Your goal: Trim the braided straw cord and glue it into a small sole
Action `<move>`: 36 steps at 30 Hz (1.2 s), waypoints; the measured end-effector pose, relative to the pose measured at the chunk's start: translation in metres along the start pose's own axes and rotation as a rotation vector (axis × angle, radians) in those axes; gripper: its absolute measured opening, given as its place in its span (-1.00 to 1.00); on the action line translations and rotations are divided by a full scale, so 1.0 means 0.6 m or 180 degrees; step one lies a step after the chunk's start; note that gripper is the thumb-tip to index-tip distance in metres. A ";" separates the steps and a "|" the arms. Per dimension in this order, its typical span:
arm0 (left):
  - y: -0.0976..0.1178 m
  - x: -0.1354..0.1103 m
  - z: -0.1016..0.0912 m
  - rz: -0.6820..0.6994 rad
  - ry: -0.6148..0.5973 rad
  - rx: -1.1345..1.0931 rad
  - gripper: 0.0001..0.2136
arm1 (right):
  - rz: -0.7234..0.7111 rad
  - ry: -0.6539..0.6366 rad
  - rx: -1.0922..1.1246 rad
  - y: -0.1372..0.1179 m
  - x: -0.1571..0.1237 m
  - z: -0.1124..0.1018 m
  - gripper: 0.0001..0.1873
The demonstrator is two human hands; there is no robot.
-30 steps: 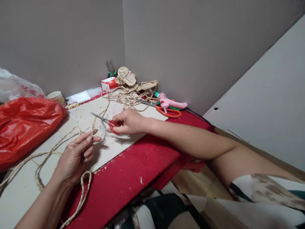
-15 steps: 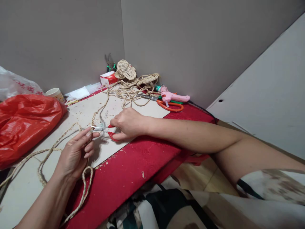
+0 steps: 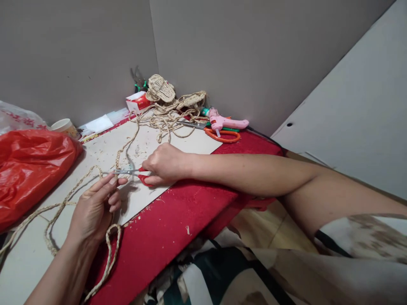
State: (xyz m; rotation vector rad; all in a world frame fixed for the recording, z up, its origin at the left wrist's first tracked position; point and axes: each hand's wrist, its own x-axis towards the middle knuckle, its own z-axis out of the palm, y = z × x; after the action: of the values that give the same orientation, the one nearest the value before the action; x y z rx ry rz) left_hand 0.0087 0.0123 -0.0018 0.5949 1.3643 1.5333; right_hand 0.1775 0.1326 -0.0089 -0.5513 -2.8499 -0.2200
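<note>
My left hand (image 3: 95, 203) pinches a braided straw cord (image 3: 113, 248) between thumb and fingers. A loop of the cord hangs below that hand, and more of it trails across the white board to the left. In my right hand (image 3: 165, 166) is a small pair of scissors (image 3: 129, 172) with red handles. Its blades lie at the cord just above my left fingertips and look nearly closed. Whether they have cut through the cord is too small to tell.
A heap of straw cord with coiled woven pieces (image 3: 161, 89) lies at the back. Beside it are a pink glue gun (image 3: 227, 122), orange-handled scissors (image 3: 222, 135), green-handled pliers (image 3: 139, 80) and a red-white box (image 3: 137, 101). A red plastic bag (image 3: 34, 169) and a paper cup (image 3: 65, 127) stand left.
The scissor blades have come closer together at the cord. Both hands keep their places on it, and the whole view has shifted slightly.
</note>
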 end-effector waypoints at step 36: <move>0.007 -0.004 0.007 0.0091 -0.0104 -0.0068 -0.74 | 0.0302 0.0486 0.1203 0.016 0.005 0.012 -0.69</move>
State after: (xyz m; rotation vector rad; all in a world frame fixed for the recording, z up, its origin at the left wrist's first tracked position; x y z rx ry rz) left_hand 0.0122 0.0127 0.0036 0.6263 1.3183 1.5527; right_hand 0.1769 0.1436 -0.0140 -0.5586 -2.6145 0.2761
